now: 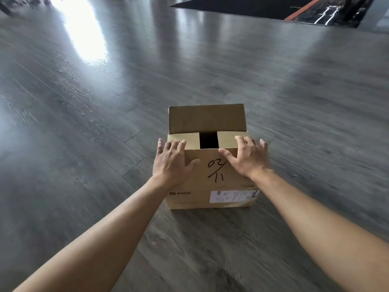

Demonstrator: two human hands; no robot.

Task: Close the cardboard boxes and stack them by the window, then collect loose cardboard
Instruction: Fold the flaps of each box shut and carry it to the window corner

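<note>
One cardboard box (210,182) on the grey wood-plank floor (84,114), marked "02/11". Two hands: left hand (171,161) and right hand (247,158), grip released, fingers spread flat on the near flap. Far flap (207,119) upright. One dark rug (252,7) far off.

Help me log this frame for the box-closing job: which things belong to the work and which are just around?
Part of the job:
- cardboard box on the floor, far flap upright, a dark gap showing between the side flaps
- left hand and right hand, fingers spread flat on the box top

Just around:
- grey wood floor
- dark rug, far right
</note>
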